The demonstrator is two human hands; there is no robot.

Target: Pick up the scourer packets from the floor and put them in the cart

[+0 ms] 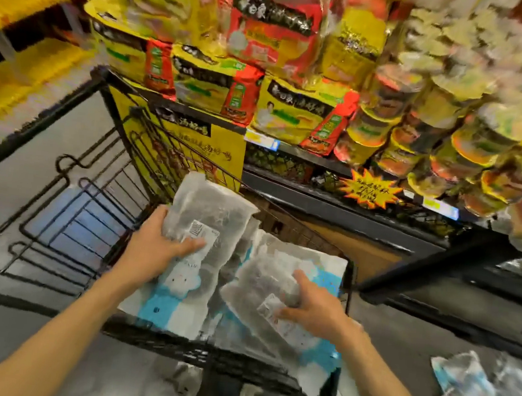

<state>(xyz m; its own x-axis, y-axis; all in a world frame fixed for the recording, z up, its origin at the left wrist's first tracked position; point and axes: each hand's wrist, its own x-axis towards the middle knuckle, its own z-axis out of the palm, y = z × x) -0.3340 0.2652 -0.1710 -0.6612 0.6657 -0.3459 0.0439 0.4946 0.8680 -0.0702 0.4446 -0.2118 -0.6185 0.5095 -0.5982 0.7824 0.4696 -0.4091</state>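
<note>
My left hand (158,241) grips a clear packet of grey scourers (210,216) with a white barcode label, held over the black wire cart (57,207). My right hand (315,306) grips a second grey scourer packet (262,290) lying over blue-and-white packets (173,298) in the cart's near end. More packets (478,395) lie on the grey floor at the lower right. Another packet (172,393) shows under the cart's near edge, blurred.
A black shelf unit (349,208) stands right of the cart, stacked with yellow and red noodle bags (220,89) and instant-noodle cups (455,138). Yellow shelving (19,50) runs along the far left. Grey floor (4,152) lies to the cart's left.
</note>
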